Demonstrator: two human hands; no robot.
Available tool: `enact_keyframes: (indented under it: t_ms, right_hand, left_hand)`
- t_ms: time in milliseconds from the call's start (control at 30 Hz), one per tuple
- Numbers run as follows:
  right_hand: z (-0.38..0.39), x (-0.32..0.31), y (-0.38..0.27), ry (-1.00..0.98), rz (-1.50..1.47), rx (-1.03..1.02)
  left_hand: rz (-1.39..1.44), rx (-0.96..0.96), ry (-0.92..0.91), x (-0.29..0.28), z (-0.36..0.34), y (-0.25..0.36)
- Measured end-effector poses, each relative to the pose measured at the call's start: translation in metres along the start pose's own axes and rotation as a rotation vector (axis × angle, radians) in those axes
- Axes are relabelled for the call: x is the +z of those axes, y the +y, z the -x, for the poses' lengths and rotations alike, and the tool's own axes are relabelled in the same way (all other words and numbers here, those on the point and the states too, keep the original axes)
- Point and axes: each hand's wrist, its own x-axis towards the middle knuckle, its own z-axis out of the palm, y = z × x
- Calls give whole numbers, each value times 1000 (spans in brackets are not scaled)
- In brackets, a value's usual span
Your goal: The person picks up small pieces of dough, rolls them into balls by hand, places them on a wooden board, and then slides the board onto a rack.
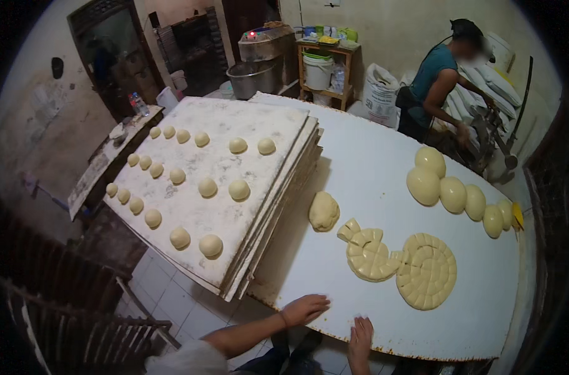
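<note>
My left hand rests near the front edge of the white table, fingers out and nothing held. My right hand touches the edge to its right, fingers extended and empty. Beyond them lie two flat dough rounds scored into pieces, a smaller one and a larger one, with loose cut pieces around the smaller. An oblong dough lump sits behind them. Several glossy, smooth dough balls form a row at the back right, beside a yellow tool.
Stacked floured boards with rows of small dough balls overlap the table's left part. Across the table a co-worker works at a metal machine. A shelf, steel pot and narrow side bench stand beyond.
</note>
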Motion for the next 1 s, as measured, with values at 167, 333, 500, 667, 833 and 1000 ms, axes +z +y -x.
enact_keyframes:
  t_ms: [167,333,500,667,833,1000]
  right_hand:
    - [-61,-67,-27,246,-64,141]
    - [-21,-33,-53,52,-145,-11]
    - [-60,-51,-10,254,-186,165]
    - [-26,-25,-37,95,-177,52]
    - [-53,-51,26,290,-62,85]
    - [-27,-29,-29,129,-81,-48]
  left_hand:
    - [-269,39,106,-31,-42,-17]
    - [-159,54,-37,29,28,-24]
    - [63,-169,-9,-2,-18,-31]
    - [-167,108,-62,23,9,-13]
    - [-277,66,-66,-23,-30,-13]
    - [-147,94,17,26,-4,1]
